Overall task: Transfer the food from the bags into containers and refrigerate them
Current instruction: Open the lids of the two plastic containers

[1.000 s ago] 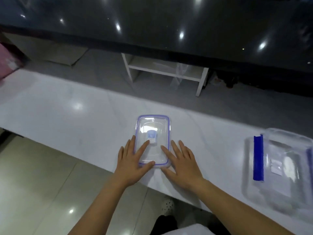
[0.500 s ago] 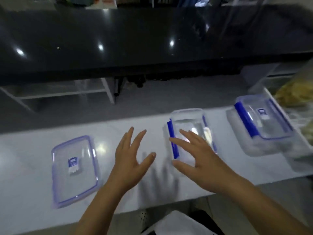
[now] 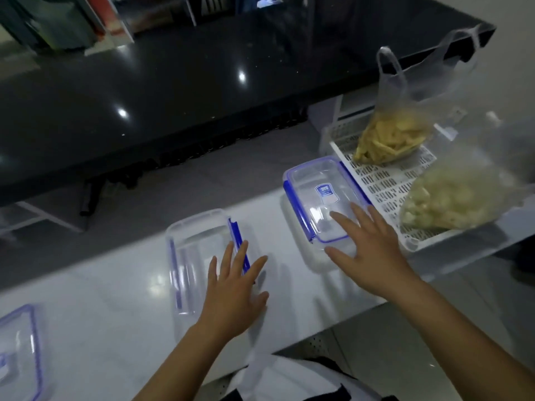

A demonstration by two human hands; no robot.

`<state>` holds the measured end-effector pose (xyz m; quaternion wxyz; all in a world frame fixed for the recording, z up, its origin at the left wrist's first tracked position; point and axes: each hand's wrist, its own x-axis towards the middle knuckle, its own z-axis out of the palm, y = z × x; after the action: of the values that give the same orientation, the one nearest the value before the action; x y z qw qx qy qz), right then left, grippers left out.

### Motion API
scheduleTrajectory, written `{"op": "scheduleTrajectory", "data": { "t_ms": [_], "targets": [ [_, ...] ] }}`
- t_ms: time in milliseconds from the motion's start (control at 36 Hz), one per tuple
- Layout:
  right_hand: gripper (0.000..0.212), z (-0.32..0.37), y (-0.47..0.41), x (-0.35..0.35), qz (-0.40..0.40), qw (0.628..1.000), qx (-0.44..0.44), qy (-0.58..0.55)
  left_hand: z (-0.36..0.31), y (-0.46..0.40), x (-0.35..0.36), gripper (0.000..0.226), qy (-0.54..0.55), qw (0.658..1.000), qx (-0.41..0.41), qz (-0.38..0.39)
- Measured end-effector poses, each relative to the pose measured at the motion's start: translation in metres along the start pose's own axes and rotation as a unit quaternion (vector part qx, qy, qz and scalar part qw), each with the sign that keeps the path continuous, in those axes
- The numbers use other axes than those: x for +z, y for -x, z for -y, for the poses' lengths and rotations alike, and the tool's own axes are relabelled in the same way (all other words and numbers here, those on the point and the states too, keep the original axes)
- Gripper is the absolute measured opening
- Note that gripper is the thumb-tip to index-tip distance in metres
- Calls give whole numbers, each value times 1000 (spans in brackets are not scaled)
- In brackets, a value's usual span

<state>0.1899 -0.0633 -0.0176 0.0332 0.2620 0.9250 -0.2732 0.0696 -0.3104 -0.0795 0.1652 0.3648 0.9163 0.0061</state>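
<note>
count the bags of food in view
2. A bag of yellow strips at the far end of the white tray, and a bag of pale chunks nearer. None seem hidden.

White counter (image 3: 101, 308), black table (image 3: 173, 82) behind, white rack (image 3: 388, 189).

The loose lid (image 3: 18, 351) is cut off at the left edge, and the right bag (image 3: 451, 198) is blurred.

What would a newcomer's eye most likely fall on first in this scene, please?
Probably the two clear bags of pale food, the fries bag and the bigger bag, sitting in the white tray at right. Next, the open hands over the white counter: the right hand on the lidded box, the left hand at the open box. A loose lid lies far left.
</note>
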Motion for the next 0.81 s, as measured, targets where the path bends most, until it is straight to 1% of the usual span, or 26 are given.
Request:
{"op": "scheduleTrajectory", "data": {
  "t_ms": [56,139,194,278,333,361,417,472,528,611,639,694,750,778,806],
  "targets": [
    [70,-9,-20,5,3,998,-43,47,2,-3,2,65,-35,999,-20,-7],
    [72,-18,-54,14,25,990,-83,109,11,-3,-1,59,-28,998,-49,-39],
    [72,-21,-70,23,46,985,-88,140,22,-3,-6,57,-37,995,-79,-40],
    [74,-19,-77,39,33,976,-81,202,41,0,-15,51,-33,993,-109,-26],
    [79,-14,-75,45,45,973,-84,209,51,5,-21,49,-15,991,-125,-35],
    [79,-10,-73,47,57,971,-93,213,54,8,-24,48,-2,990,-133,-48],
    [79,-1,-68,52,78,967,-113,213,52,14,-27,44,42,984,-143,-97],
    [80,9,-60,57,93,965,-133,208,40,17,-27,39,129,968,-147,-161],
    [80,20,-52,63,107,958,-160,211,19,17,-26,38,242,938,-141,-206],
    [82,37,-40,68,153,951,-196,186,-15,9,-23,39,392,877,-168,-220],
    [82,43,-36,67,166,952,-201,162,-23,5,-23,40,440,850,-187,-221],
    [81,49,-33,61,175,961,-194,89,-36,-3,-20,39,546,776,-229,-214],
    [77,47,-36,50,138,975,-172,5,-42,-6,-17,37,627,703,-264,-206],
    [72,42,-39,44,107,980,-162,-38,-43,-7,-16,37,647,680,-277,-206],
    [66,36,-44,39,79,982,-146,-90,-42,-7,-15,37,656,668,-285,-208]
  ]
}}
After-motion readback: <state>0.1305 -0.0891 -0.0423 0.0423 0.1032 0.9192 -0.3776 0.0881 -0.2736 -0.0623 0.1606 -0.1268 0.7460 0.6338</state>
